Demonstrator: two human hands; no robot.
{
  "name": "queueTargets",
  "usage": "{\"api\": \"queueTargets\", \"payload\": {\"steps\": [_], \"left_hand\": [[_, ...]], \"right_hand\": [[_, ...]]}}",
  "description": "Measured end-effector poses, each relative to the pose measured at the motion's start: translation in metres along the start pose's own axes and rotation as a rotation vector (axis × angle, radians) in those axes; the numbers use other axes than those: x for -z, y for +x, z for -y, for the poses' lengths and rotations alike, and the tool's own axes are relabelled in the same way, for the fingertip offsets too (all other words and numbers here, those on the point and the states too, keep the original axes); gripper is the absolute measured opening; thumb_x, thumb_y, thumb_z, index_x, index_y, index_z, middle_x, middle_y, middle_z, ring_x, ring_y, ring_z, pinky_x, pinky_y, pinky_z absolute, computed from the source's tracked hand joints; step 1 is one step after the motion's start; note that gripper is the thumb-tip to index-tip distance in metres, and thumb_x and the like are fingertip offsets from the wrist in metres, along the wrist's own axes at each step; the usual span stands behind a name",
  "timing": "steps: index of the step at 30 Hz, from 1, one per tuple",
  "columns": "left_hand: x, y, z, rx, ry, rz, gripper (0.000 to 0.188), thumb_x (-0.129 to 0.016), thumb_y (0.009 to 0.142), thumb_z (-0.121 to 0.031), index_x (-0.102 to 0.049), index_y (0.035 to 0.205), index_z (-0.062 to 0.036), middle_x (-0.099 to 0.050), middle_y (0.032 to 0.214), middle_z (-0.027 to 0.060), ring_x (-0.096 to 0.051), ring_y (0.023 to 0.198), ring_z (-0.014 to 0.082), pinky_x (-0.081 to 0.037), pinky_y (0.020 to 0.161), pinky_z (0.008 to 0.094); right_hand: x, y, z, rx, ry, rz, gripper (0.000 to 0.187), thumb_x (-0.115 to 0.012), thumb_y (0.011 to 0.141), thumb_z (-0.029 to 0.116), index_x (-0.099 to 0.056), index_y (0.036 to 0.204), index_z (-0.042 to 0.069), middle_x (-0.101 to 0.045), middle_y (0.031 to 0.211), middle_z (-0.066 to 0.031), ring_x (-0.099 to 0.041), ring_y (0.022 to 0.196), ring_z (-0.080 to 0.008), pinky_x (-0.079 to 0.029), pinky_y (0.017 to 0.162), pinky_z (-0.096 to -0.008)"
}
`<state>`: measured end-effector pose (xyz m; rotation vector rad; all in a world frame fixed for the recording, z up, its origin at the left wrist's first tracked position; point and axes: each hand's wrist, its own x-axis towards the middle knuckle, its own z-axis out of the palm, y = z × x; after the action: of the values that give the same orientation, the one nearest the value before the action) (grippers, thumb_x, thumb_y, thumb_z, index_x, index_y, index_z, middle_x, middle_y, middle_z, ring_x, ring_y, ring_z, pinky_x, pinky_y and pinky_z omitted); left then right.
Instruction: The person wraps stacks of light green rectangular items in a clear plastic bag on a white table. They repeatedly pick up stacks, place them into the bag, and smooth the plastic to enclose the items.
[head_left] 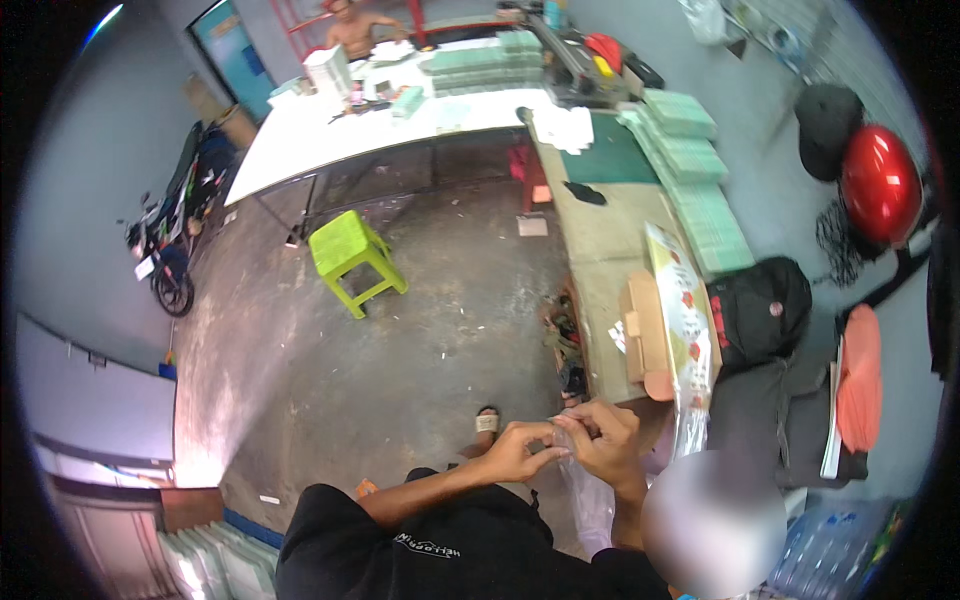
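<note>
My left hand [522, 452] and my right hand [603, 441] are close together in front of my body, at the near end of the side table. Both have their fingers pinched on the upper edge of a clear plastic bag [592, 502]. The bag hangs down below my right hand, between my forearms. Its lower part is partly hidden by my right arm. Beyond my right hand, an open cardboard box [648, 330] lies on the table beside a long printed plastic packaging sheet [688, 325].
A side table [610, 235] runs along the right, with stacked pale-green bundles [690, 165] and a black backpack [765, 310]. A green stool [350, 250] stands on the floor. At the far white table [400, 130] sits another person [360, 35]. A motorcycle [170, 255] is at left.
</note>
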<state>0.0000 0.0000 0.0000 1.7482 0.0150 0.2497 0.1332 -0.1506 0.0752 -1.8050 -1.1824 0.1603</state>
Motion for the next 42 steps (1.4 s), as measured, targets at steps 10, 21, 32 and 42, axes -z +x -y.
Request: {"api": "queueTargets", "payload": {"steps": [10,21,32,42], "left_hand": [[0.251,-0.034,0.025,0.086,-0.164,-0.723,0.022,-0.065,0.103,-0.016,-0.076,0.098,0.0022,-0.071,0.079,0.0021,-0.061,0.075,0.0075,-0.049,0.067,0.0264],[0.537,-0.172,0.054,0.08,-0.081,-0.983,0.026,-0.058,0.107,-0.019,-0.073,0.101,0.0022,-0.068,0.082,0.0002,-0.059,0.079,0.0081,-0.048,0.075,0.0267],[0.652,-0.237,0.118,0.15,-0.132,-1.379,0.026,-0.081,0.088,-0.009,-0.058,0.078,-0.0084,-0.065,0.084,-0.0007,-0.058,0.075,0.0079,-0.043,0.071,0.0215],[0.84,-0.231,0.114,-0.192,-0.608,-1.21,0.041,-0.072,0.096,-0.01,-0.053,0.132,-0.0061,-0.07,0.106,0.0088,-0.068,0.09,0.0156,-0.057,0.078,0.0314]], "right_hand": [[-0.2,0.115,0.057,-0.09,-0.006,0.152,0.067,-0.086,0.083,0.035,-0.061,0.131,-0.005,-0.075,0.099,-0.0201,-0.075,0.087,-0.0332,-0.057,0.078,-0.0397],[-0.361,0.302,0.142,-0.044,0.027,0.299,0.017,-0.063,0.099,0.013,-0.073,0.093,0.0,-0.074,0.082,-0.0189,-0.073,0.075,-0.0345,-0.056,0.07,-0.0393],[-0.495,0.443,0.18,0.403,-0.018,0.068,0.01,-0.068,0.095,0.006,-0.07,0.088,-0.002,-0.068,0.082,-0.0157,-0.065,0.07,-0.0322,-0.05,0.064,-0.0385],[-0.695,0.616,0.16,0.116,0.137,0.252,0.02,-0.054,0.103,0.006,-0.07,0.1,-0.005,-0.07,0.088,-0.0067,-0.063,0.081,-0.0153,-0.05,0.074,-0.0298]]}}
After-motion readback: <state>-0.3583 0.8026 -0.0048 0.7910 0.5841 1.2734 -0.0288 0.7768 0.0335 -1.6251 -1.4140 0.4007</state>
